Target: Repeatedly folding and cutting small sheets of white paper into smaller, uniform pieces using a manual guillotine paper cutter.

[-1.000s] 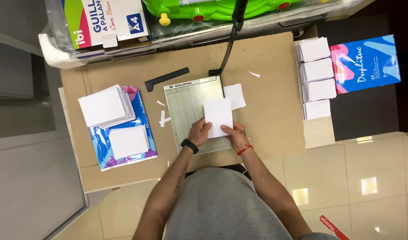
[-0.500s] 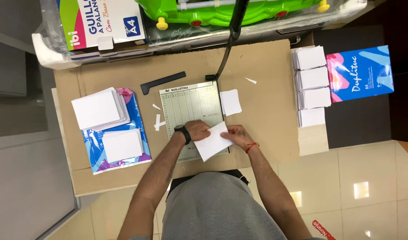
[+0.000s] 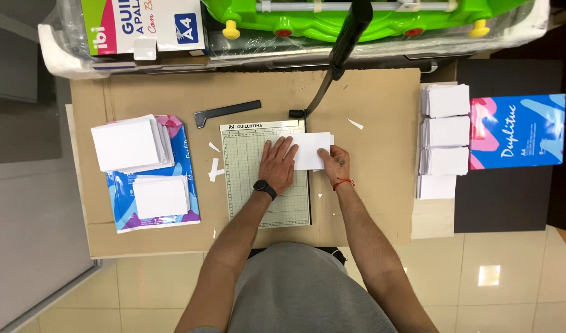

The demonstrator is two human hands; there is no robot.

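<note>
Paper stack (image 3: 312, 150) on cutter board (image 3: 258, 185), overhanging blade edge. Left hand (image 3: 276, 165) flat, fingers spread, pressing it. Right hand (image 3: 334, 161) fingers closed on stack's overhanging edge. Blade arm (image 3: 338, 55) raised. Step: aligning. Next likely: square the stack, hold it firm.

Bare cardboard (image 3: 381, 203) right of the paper cutter (image 3: 264, 185) leaves open passage, hemmed farther right by 4 white paper stacks (image 3: 444, 142), left by 2 stacks on a blue wrapper (image 3: 150, 176), with the raised blade arm (image 3: 338, 55) overhead far.
</note>
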